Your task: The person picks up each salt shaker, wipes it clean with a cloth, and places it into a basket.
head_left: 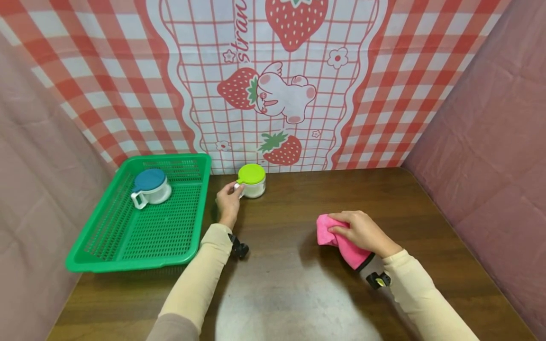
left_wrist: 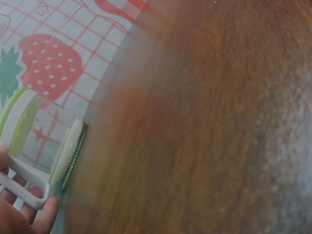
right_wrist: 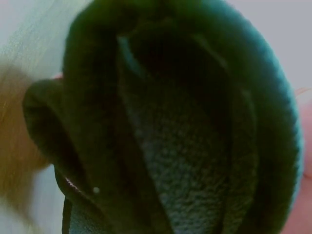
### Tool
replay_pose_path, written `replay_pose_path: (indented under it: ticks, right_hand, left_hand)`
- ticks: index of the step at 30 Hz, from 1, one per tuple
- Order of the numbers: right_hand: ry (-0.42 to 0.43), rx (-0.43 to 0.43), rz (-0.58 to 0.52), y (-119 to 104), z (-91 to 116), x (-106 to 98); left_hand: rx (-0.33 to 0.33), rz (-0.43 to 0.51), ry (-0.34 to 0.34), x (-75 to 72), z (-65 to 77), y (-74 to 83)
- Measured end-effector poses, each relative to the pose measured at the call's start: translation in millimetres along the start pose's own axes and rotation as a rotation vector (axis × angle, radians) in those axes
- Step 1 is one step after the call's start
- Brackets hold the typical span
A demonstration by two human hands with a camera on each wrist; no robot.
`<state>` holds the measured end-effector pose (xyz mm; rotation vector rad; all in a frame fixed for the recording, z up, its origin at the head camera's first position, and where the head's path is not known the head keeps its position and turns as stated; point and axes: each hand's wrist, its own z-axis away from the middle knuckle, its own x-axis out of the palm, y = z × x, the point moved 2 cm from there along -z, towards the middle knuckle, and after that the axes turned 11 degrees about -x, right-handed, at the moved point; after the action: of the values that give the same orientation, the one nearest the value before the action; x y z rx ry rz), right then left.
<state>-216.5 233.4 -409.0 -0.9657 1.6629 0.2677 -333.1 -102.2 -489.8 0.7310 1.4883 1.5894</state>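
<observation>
My left hand (head_left: pixel 228 202) grips the white handle (left_wrist: pixel 41 177) of a clear seasoning jar (head_left: pixel 256 190) with a lime-green lid (head_left: pixel 251 174), near the back of the table. The left wrist view shows fingers (left_wrist: pixel 46 217) at the handle and the jar's pale base close over the wood. On the right, my right hand (head_left: pixel 362 230) holds a bunched pink cloth (head_left: pixel 353 253) with a dark edge. Dark folds of the cloth (right_wrist: pixel 190 180) fill most of the right wrist view and hide most of that hand.
A green plastic basket (head_left: pixel 204 203) stands at the left of the brown wooden table (head_left: pixel 273 284). Inside it sits a similar jar (head_left: pixel 160 194) with a blue lid (head_left: pixel 150 179). A strawberry-print checked cloth (head_left: pixel 358 118) hangs behind, and pink drapes (head_left: pixel 486 142) flank both sides.
</observation>
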Motion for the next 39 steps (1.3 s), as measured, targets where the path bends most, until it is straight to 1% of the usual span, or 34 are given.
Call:
replay_pose_path:
  ticks: [4, 8, 10, 16, 22, 27, 32, 35, 39]
  right_hand:
    - [-0.003, 0.005, -0.005, -0.2, 0.4, -0.2]
    - [-0.005, 0.008, -0.006, 0.4, 0.5, -0.3]
    - [-0.005, 0.007, -0.005, 0.8, 0.5, -0.2]
    - [-0.001, -0.001, -0.009, 0.1, 0.5, 0.0]
    - [0.015, -0.011, -0.008, 0.5, 1.6, 0.7]
    - [0.006, 0.003, -0.014, 0.6, 1.7, 0.6]
    - [-0.009, 0.013, -0.021, 1.8, 1.6, 0.9]
    - [-0.003, 0.008, -0.021, 1.4, 1.3, 0.8]
    - [0.018, -0.004, -0.025, 1.1, 2.6, 1.0]
  left_hand:
    - [0.012, 0.001, 0.012, -0.1, -0.5, -0.9]
    - [0.006, -0.002, 0.015, 0.2, -1.0, -0.5]
    - [-0.011, 0.022, -0.003, 0.8, -0.5, 0.0]
    - [-0.069, 0.132, -0.066, 3.1, -0.8, -1.1]
    - [-0.086, 0.215, -0.075, 4.0, -1.6, -3.7]
    - [-0.081, 0.238, -0.061, 3.6, -2.8, -4.6]
    - [-0.089, 0.235, -0.064, 3.7, -3.2, -5.1]
    - [-0.095, 0.244, -0.073, 4.0, -3.1, -5.1]
    - [-0.106, 0.287, -0.088, 4.4, -3.7, -5.4]
